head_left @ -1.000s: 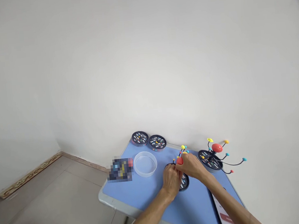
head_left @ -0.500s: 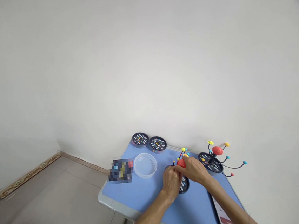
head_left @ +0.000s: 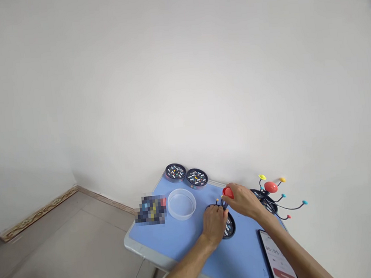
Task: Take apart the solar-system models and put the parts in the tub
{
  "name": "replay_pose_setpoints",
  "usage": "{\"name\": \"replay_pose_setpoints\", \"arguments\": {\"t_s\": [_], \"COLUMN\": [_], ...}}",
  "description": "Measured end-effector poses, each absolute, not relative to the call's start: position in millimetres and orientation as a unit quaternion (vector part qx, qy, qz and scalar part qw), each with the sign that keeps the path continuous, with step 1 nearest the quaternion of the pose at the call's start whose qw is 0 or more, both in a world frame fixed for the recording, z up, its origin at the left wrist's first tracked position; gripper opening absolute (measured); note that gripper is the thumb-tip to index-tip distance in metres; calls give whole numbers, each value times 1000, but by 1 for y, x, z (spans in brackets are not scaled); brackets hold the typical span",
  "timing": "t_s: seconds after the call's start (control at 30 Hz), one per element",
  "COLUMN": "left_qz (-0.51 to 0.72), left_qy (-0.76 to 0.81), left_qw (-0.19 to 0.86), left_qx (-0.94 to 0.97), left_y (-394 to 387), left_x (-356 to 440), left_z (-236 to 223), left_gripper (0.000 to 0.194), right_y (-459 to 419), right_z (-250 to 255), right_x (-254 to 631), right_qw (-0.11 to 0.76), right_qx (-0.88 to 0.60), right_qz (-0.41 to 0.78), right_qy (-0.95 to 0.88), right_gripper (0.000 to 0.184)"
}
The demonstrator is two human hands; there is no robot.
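Note:
My right hand [head_left: 242, 200] grips a red ball [head_left: 228, 193], which sits above a round black base [head_left: 230, 230] on the table. My left hand [head_left: 214, 224] is closed over that base, its fingers curled in and partly hidden. Between the two hands a short dark stem [head_left: 224, 203] shows under the red ball. A small orange bead [head_left: 217, 200] on a thin wire sticks up just beyond my left fingers. Behind my right hand stands a planet model [head_left: 270, 187] with a big red ball and several coloured beads on curved black wires.
Two round black printed cases [head_left: 175, 172] stand along the wall side of the blue table [head_left: 152, 236]. A clear round lid [head_left: 181, 204] lies nearer, beside a pixelated dark item [head_left: 151, 210] at the left edge. A phone [head_left: 278, 256] lies under my right forearm.
My right hand has risen with the red ball, away from my left hand. Yellow and blue beads formerly visible behind it no longer show. My left hand has stayed on the base.

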State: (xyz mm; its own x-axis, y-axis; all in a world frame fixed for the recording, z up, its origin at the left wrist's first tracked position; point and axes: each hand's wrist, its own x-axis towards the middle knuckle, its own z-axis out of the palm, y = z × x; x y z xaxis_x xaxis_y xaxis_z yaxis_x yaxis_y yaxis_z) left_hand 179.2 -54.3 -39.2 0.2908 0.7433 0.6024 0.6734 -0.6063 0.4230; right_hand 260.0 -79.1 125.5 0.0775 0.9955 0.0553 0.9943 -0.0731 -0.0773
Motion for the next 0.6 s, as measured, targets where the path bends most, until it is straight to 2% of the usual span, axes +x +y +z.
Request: {"name": "replay_pose_setpoints", "arguments": {"t_s": [0.2,0.33,0.6], "left_qz": [398,396,425], "left_qy": [442,441,458], "left_qw": [38,40,140], "left_qx": [803,805,769], "left_y": [-56,-54,-65], "left_x": [178,178,158], "left_z": [-39,-39,-29], "left_gripper": [21,21,16], "right_y": [-79,-81,-83], "right_z": [123,114,113], "right_x": [271,271,271], "right_qw": [186,249,317], "right_qx": [-684,-662,-604], "right_qz": [183,309,386], "right_qy": [-681,-635,-621], "right_gripper": [24,34,44]}}
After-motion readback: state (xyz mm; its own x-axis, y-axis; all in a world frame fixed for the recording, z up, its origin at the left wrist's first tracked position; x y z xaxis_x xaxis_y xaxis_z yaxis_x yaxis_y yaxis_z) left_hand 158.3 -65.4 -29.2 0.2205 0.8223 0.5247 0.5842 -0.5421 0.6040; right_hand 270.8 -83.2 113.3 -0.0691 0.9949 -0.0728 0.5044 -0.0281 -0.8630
